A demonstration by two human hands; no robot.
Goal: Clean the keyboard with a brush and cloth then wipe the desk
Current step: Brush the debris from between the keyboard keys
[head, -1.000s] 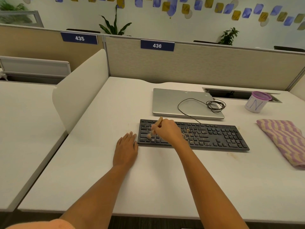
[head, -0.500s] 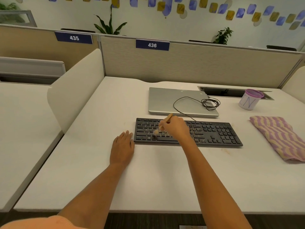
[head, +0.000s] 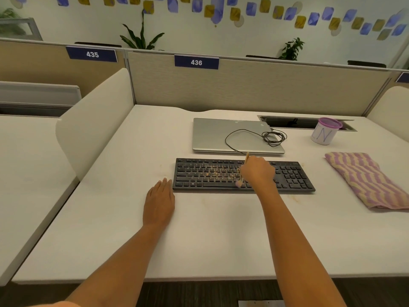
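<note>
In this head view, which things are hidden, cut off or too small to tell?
Head view: keys of the keyboard under the right hand, hidden by it.
Head view: the middle of the brush, covered by that hand.
Head view: the right end of the cloth, cut off by the picture edge.
Head view: the key letters, too small.

Beige cubicle partition (head: 243,89), white wall (head: 243,34) — blue-and-yellow decals (head: 172,6), potted plants (head: 141,37), dark floor (head: 199,293)
</note>
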